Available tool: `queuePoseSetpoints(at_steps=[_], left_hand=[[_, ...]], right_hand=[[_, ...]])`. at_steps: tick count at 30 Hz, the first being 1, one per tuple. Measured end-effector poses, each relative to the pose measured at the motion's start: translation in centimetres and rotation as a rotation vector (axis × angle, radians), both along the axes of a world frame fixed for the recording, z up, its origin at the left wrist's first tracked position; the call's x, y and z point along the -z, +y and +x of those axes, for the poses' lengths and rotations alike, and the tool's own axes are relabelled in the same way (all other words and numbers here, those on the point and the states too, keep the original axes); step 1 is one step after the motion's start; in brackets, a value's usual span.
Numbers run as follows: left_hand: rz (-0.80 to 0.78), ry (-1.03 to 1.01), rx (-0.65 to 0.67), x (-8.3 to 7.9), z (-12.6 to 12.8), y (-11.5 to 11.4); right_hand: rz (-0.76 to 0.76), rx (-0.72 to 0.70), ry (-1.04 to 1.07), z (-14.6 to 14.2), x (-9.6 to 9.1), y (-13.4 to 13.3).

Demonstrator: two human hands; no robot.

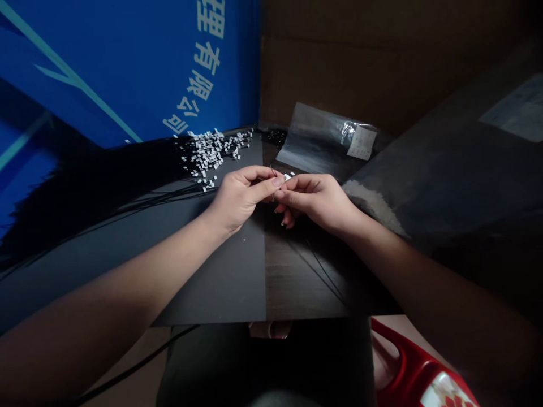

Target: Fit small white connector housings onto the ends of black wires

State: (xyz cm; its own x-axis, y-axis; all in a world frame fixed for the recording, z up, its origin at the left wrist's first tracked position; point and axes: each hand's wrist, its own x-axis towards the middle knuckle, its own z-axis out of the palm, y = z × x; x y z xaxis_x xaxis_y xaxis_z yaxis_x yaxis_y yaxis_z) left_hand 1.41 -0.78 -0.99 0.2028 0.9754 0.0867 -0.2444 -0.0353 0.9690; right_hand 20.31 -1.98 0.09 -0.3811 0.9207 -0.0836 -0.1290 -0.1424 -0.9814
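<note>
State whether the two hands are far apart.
No, the left hand and right hand are close together at a small white piece.

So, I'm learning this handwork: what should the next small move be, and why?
Probably ease the thin wire towards the small white connector: the left hand and right hand meet around it with fingertips pinched, and the pile of dark wires at left bears similar white ends. The grip hides whether it is already seated.

On the table (212,282), wires (106,175) lie left of the hands (237,198) (324,198), a bag (311,138) behind them.
</note>
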Motion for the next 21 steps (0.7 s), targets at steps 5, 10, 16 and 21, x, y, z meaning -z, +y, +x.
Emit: queuePoseSetpoints(at_steps=[5, 10, 16, 21], left_hand=[[-0.007, -0.002, 0.014, -0.01, -0.12, 0.01], [0.028, 0.018, -0.031, -0.31, -0.09, -0.01], [0.048, 0.051, -0.071, -0.43, -0.19, 0.20], [0.029, 0.002, -0.148, -0.45, -0.10, 0.40]], right_hand=[[-0.012, -0.030, 0.028, 0.12, -0.20, 0.05], [0.002, -0.024, 0.022, 0.13, -0.21, -0.06], [-0.002, -0.001, -0.021, 0.00, -0.56, -0.15], [0.012, 0.004, -0.052, 0.16, -0.55, -0.06]])
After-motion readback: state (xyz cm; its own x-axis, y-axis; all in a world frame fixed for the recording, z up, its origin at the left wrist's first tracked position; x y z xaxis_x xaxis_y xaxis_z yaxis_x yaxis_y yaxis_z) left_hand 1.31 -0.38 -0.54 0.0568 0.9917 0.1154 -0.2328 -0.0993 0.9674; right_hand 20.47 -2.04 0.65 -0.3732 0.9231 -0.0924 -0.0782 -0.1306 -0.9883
